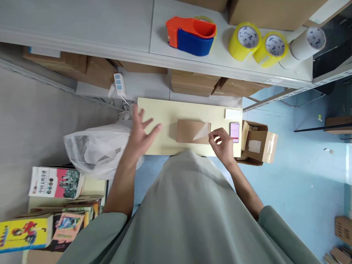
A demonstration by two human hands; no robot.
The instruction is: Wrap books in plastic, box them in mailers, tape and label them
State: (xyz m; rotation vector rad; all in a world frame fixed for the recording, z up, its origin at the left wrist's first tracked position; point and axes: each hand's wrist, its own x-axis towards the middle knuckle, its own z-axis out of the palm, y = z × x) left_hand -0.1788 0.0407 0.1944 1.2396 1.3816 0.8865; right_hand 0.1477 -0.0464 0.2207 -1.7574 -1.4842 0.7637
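My right hand (220, 143) pinches the corner of a thin whitish piece of paper or film (202, 132); I cannot make out which. This piece slants over the right end of a flat brown cardboard package (189, 131), which lies on the cream table (162, 110). Off the table's left part, my left hand (141, 132) is raised with fingers spread and nothing in it. Close by it, a translucent white plastic bag (99, 150) hangs at the table's left side. A phone (234, 132) with a lit screen lies just beyond my right hand.
A small white box (233, 114) sits at the table's back right corner. Right of the table stands an open carton (255, 143). The shelf (110, 33) above holds an orange-and-blue tape dispenser (191, 36) and yellow tape rolls (244, 41). Books (57, 182) are stacked at lower left.
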